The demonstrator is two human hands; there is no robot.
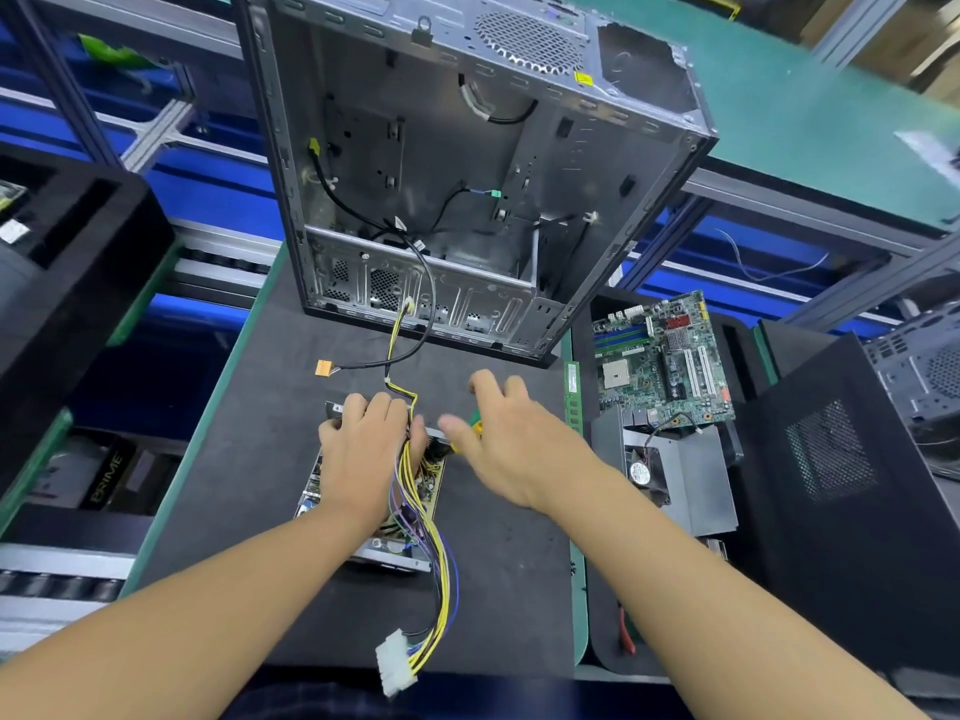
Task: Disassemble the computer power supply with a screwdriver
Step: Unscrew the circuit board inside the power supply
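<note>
The opened power supply (332, 504) lies on the black mat, its circuit board bare and its far end under my left hand (363, 444), which grips it. A bundle of yellow, black and purple wires (431, 553) runs from it toward me and ends in a white connector (396, 662). My right hand (511, 441) hovers just right of the supply, blurred, fingers spread. Beneath its fingers shows a green and yellow screwdriver handle (477, 423); whether the hand touches it is unclear.
An empty computer case (467, 163) stands open at the far end of the mat, with cables trailing out to an orange connector (323, 367). A motherboard (662, 358), a grey cover with a fan (680, 480) and a RAM stick (572, 394) lie to the right. Black trays flank both sides.
</note>
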